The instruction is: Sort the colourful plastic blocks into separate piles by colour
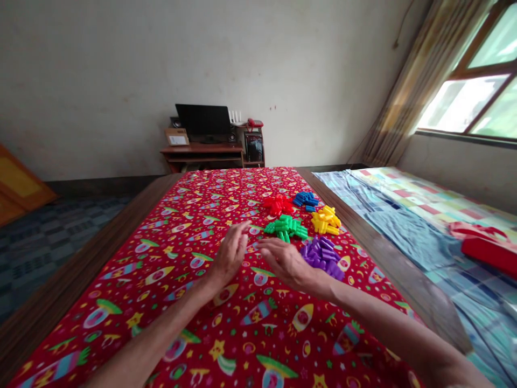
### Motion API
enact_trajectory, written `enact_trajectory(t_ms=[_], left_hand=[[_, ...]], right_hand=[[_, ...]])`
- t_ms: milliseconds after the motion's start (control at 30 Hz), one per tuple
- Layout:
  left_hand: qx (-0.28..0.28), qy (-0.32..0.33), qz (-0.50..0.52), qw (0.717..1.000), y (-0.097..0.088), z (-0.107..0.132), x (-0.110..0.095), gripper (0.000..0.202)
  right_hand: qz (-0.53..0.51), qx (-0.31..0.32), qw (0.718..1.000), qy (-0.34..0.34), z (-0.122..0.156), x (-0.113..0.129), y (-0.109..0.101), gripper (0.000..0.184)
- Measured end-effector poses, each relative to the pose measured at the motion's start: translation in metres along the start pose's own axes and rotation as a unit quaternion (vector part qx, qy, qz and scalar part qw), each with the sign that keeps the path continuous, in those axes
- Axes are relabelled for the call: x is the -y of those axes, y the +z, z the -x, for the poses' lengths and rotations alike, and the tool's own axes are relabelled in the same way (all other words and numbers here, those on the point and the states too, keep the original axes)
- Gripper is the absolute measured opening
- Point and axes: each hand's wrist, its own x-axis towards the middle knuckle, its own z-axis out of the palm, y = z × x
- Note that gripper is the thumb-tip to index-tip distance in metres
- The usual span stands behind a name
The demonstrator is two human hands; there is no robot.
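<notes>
Both my hands hover over or rest on a red patterned cloth [161, 302], palms facing each other with a narrow gap between. My left hand [231, 250] has its fingers stretched out and holds nothing. Fingers extended, my right hand [288, 261] is also bare, close beside a pile of purple pieces [322, 256]. Just beyond it lies a heap of green cylinder-like pieces [286, 228]. Further back are piles of red pieces [278, 205], blue pieces [305, 200] and yellow pieces [326, 220], sorted by colour.
A brown wooden border [388, 258] frames the cloth. To the right is a bed with a checkered sheet [412, 199] and a red bag [488, 253]. Against the far wall stands a desk [205, 153] with a monitor [204, 123], a box [176, 137] and a red telephone [254, 123].
</notes>
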Motion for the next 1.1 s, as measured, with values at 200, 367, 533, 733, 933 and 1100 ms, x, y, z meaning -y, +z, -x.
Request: enact_trajectory(t_ms=[200, 367, 533, 733, 933, 1100], left_hand=[[-0.087, -0.102, -0.132, 0.982, -0.037, -0.001, 0.099, 0.038], [-0.035, -0.052, -0.186, 0.981, -0.038, 0.009, 0.126, 0.033], [-0.001, 0.003, -0.231, 0.973, -0.031, 0.013, 0.120, 0.037], [0.000, 0.014, -0.246, 0.969, -0.032, 0.015, 0.128, 0.040], [-0.002, 0.023, -0.248, 0.968, -0.030, 0.014, 0.135, 0.041], [-0.008, 0.024, -0.248, 0.968, -0.029, 0.015, 0.138, 0.041]], right_hand=[[0.094, 0.078, 0.991, -0.048, -0.056, -0.013, 0.087, 0.022], [0.131, 0.067, 0.985, -0.086, -0.060, -0.032, 0.112, 0.013], [0.109, 0.064, 0.988, -0.093, -0.056, -0.034, 0.111, 0.011], [0.101, 0.074, 0.988, -0.085, -0.055, -0.033, 0.104, 0.013], [0.119, 0.082, 0.986, -0.084, -0.048, -0.031, 0.096, 0.019], [0.143, 0.088, 0.983, -0.075, -0.046, -0.032, 0.097, 0.024]])
